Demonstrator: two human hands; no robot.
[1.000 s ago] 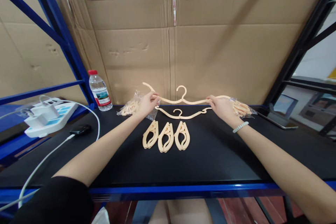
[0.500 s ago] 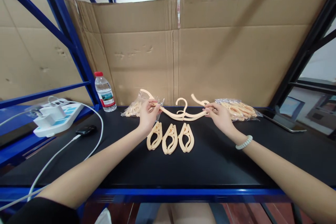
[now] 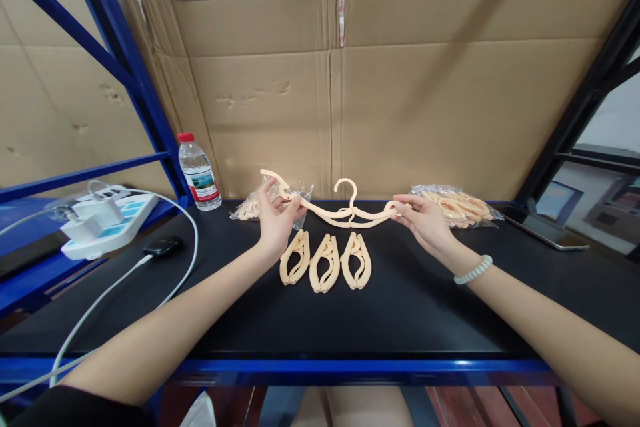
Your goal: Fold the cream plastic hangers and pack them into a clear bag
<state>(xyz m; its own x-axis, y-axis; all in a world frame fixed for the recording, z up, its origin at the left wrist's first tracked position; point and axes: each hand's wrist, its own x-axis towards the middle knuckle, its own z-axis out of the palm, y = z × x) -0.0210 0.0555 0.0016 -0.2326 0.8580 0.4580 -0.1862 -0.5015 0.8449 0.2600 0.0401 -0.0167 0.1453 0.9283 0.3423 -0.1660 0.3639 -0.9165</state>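
Observation:
I hold a cream plastic folding hanger [image 3: 345,208] above the black shelf top [image 3: 400,300], hook up. My left hand [image 3: 276,215] pinches its left arm near the hinge, and the outer tip curls up past my fingers. My right hand [image 3: 423,221] pinches the right arm, whose end is folded inward. A second cream hanger lies just under it, mostly hidden. Three folded hangers [image 3: 326,268] lie side by side in front of my hands.
Clear bags of cream hangers lie at the back left [image 3: 253,207] and back right [image 3: 457,205]. A water bottle [image 3: 197,173] stands by the blue upright. A white power strip [image 3: 105,220], a cable, a dark phone [image 3: 163,245] sit left; a tablet [image 3: 545,230] right. Cardboard [image 3: 400,80] walls the back.
The hanger was stretched out straight a second ago. Both hands have come closer together, the right end has folded in and the left tip has swung upward.

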